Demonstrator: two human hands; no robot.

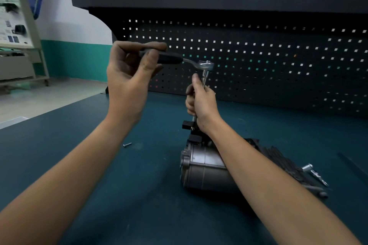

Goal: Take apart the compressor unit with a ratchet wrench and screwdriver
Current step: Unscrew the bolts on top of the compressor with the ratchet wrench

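Currently the person's left hand (135, 73) has its grip curled round the black handle of a chrome ratchet wrench (173, 59), held level above the teal table (149, 195), while the right hand (202, 105) has its grip closed tight about the upright steel extension bar (205, 77) under the wrench head. That bar runs down to the far end of the grey cylindrical metal compressor unit (205, 171), which lies on the table, a small loose screw (127, 144) well apart to its left.
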